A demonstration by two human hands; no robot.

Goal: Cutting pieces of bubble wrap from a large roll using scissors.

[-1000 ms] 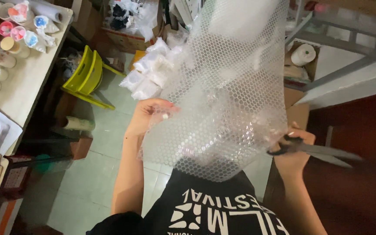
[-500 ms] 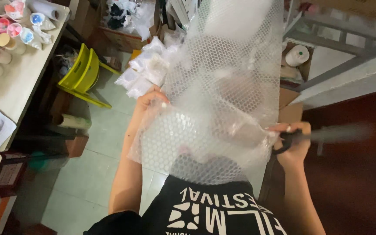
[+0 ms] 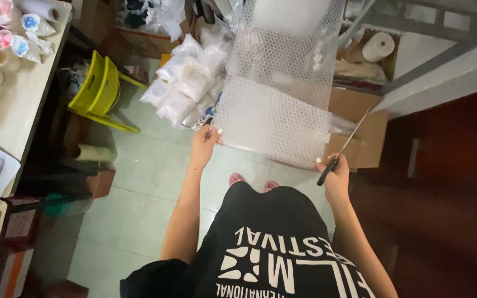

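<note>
Two hands hold a wide sheet of bubble wrap [image 3: 274, 110] stretched out in front of the person, hanging down from a roll [image 3: 293, 16] at the top of the view and ending just above the green tiled floor [image 3: 139, 187]. To the left runs a long pale table [image 3: 12, 105] crowded with small round pots [image 3: 4, 38]. A brown cardboard box [image 3: 360, 127] stands behind the sheet's right edge, and a yellow stool [image 3: 100, 91] lies tipped beside the table. A heap of clear plastic bags [image 3: 186, 83] is piled just left of the sheet, touching its edge. The left hand [image 3: 205, 140] pinches the sheet's lower left corner, fingers closed on it. The right hand [image 3: 332, 174] is at the lower right corner, closed around the black handle of a pair of scissors [image 3: 343, 149] whose thin blades point up and to the right across the box; whether it also grips the sheet cannot be told.
</note>
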